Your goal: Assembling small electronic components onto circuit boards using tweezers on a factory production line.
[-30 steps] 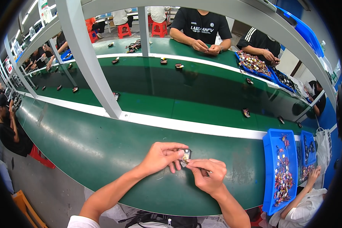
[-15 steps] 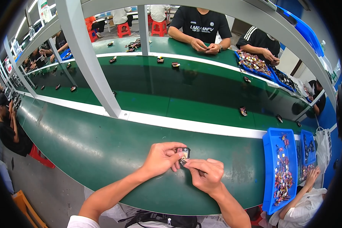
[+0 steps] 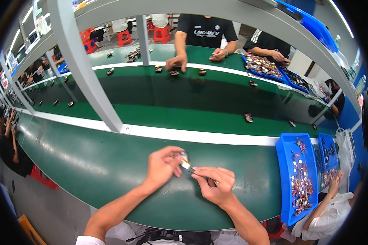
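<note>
Over the green worktop [image 3: 110, 163], my left hand [image 3: 161, 167] grips a small black-framed part with a pale yellow and white piece [image 3: 185, 164] in it. The part is tilted and slightly blurred. On its right, my right hand [image 3: 216, 183] is closed in a pinch on a thin dark strip [image 3: 191, 170]. The strip's tip reaches the lower edge of the part. I cannot tell whether it is a tool or a piece of the part.
A blue tray [image 3: 288, 204] of small colourful parts stands at right, beside a smaller blue tray [image 3: 328, 151]. Beyond a white rail [image 3: 200, 136] runs a green conveyor belt [image 3: 171, 118] carrying several small parts. A grey frame post [image 3: 84, 65] rises at left. Co-workers sit opposite and alongside.
Both my hands have shifted a little left in view, and the held part has tilted. Across the belt, a co-worker's hand has reached down to a part there.
</note>
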The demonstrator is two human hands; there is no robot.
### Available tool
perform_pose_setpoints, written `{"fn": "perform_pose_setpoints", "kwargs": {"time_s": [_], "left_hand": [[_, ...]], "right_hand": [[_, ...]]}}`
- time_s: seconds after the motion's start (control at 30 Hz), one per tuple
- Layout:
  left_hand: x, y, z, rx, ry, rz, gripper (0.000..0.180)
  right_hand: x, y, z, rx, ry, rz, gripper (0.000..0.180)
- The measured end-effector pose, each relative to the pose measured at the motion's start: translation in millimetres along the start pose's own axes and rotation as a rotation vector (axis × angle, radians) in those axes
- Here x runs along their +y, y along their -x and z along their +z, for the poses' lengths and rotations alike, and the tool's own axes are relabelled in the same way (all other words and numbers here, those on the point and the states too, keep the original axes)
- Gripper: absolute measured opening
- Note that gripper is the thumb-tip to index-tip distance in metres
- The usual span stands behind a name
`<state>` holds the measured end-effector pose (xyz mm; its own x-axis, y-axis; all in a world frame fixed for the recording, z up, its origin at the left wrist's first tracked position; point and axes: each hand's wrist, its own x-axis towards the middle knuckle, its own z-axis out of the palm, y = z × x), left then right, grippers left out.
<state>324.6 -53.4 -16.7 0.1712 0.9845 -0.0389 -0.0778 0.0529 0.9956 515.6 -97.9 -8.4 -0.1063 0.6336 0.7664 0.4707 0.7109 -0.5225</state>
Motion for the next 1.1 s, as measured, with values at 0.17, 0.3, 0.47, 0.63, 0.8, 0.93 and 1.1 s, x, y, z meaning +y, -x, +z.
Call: {"fn": "perform_pose_setpoints", "kwargs": {"time_s": [0.17, 0.3, 0.47, 0.63, 0.8, 0.93, 1.1], "left_hand": [[10, -76, -42, 0.279, -0.189, 0.157, 0.023], [7, -127, -110, 0.517, -0.876, 0.369, 0.028], [34, -122, -59, 0.656, -1.328, 0.504, 0.028], [35, -158, 22, -0.01, -1.013, 0.584, 0.027], [36, -202, 123, -0.421, -0.984, 0.317, 0.028], [19, -222, 174, -0.326, -1.013, 0.407, 0.026], [-12, -245, 188, -0.221, -0.969, 0.472, 0.019]], "right_hand": [[5, -1, -1, 0.066, -0.012, 0.01, 0.018], [9, 4, 11, 0.083, -0.052, -0.047, 0.017], [11, 9, 5, 0.068, 0.006, -0.005, 0.015], [9, 14, 7, 0.013, -0.018, -0.033, 0.011], [10, 15, 10, -0.018, -0.018, -0.025, 0.011], [14, 17, 10, -0.006, 0.0, -0.029, 0.014], [15, 19, 13, -0.035, -0.024, -0.031, 0.016]]}}
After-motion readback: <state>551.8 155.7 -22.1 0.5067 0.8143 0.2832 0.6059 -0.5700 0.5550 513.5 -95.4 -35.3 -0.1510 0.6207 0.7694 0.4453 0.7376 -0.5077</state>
